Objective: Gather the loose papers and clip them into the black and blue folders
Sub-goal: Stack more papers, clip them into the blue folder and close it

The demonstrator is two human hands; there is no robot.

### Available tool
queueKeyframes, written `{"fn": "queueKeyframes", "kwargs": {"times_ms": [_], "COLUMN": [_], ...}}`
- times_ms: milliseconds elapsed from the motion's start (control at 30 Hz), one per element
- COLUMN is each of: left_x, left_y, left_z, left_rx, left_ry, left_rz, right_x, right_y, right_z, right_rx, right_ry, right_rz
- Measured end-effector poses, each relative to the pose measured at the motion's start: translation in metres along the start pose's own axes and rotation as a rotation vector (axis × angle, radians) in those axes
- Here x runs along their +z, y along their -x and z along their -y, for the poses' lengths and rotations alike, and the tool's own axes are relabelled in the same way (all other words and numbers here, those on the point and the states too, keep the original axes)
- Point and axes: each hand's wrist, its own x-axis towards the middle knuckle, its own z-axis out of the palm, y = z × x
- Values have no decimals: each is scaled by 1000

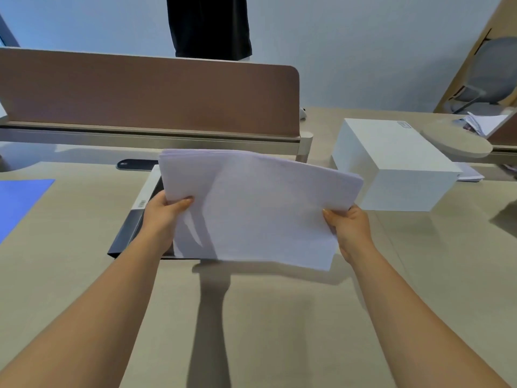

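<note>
We start at our fingers. The left hand (163,217) has its thumb (183,203) pressed flat on top of the stack of papers (251,208), with the other fingers hidden beneath, so it is clamped on the stack's left edge. The right hand (348,228) pinches the right edge the same way, thumb on top and fingers underneath. Between the two hands the stack is lifted off the desk (279,317) in the middle of the frame, tilted with its far edge higher, the sheets slightly fanned at the upper left corner, and a shadow falls on the desk below it.

Under the stack and just behind the left hand lies the black folder (131,233), flat on the desk, mostly covered by the papers; only its left side with a white label strip shows. At the left edge of the frame a corner of the blue folder (19,203) lies flat, well apart from the black one.

To the right of the papers a white box (391,166) stands on the desk, with more sheets (470,175) poking out beside it. A brown partition (145,93) runs across the upper half of the frame, and a grey chair (489,77) sits at the upper right.
</note>
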Motion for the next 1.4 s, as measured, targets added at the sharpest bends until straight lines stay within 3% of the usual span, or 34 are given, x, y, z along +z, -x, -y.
{"fn": "queueKeyframes", "kwargs": {"times_ms": [100,267,467,700,867,967,1133,1267,1400], "left_x": [4,9,21,-27,-94,-143,-199,-243,-303], "left_y": [1,2,-8,-7,8,19,32,37,42], "left_z": [-1,25,27,20,26,33,39,40,43], "left_rx": [45,-71,-90,-20,-112,-192,-269,-322,-372], "left_ry": [33,-113,-239,-277,-156,-52,178,304,228], "left_rz": [80,180,77,-52,-195,-291,-397,-342,-230], "right_x": [5,1,0,25,61,97,196,280,336], "right_y": [2,5,1,1,14,33,83,126,143], "right_z": [1,-18,-28,-12,-10,-15,-23,-29,-49], "right_rx": [-4,110,162,197,494,616,635,581,471], "right_ry": [34,228,330,177,2,-202,-412,-248,-22], "right_rz": [-27,89,73,185,500,534,586,414,213]}}
